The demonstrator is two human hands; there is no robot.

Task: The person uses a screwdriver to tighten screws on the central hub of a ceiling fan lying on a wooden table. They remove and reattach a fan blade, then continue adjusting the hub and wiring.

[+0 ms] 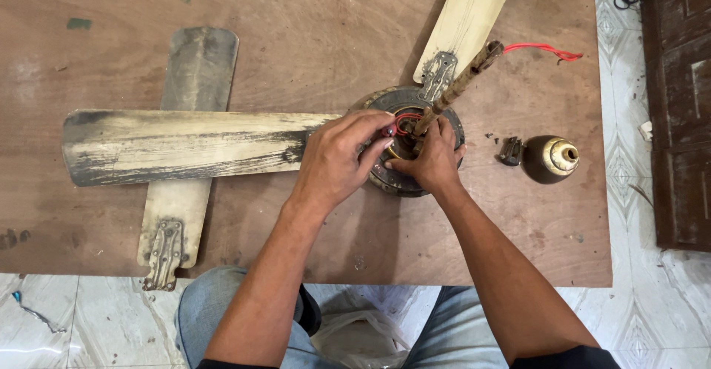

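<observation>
An old ceiling fan motor [379,101] lies on a brown wooden table [311,28], with a rusty downrod [463,80] sticking up from its middle. My left hand [337,161] rests on the motor's left side, its fingertips pinching a small part by the red wires [402,122] at the hub. My right hand [433,158] grips the base of the downrod. Two dirty cream blades are joined to the motor: one [178,145] runs left, the other [474,10] runs up to the far right.
A loose blade [185,213] lies under the left blade, its metal bracket [164,254] over the table's front edge. A brass-coloured canopy cup [549,158] and a small dark part [510,151] sit right of the motor. A red wire [541,49] trails from the rod's top. A dark wooden door [681,110] stands at the right.
</observation>
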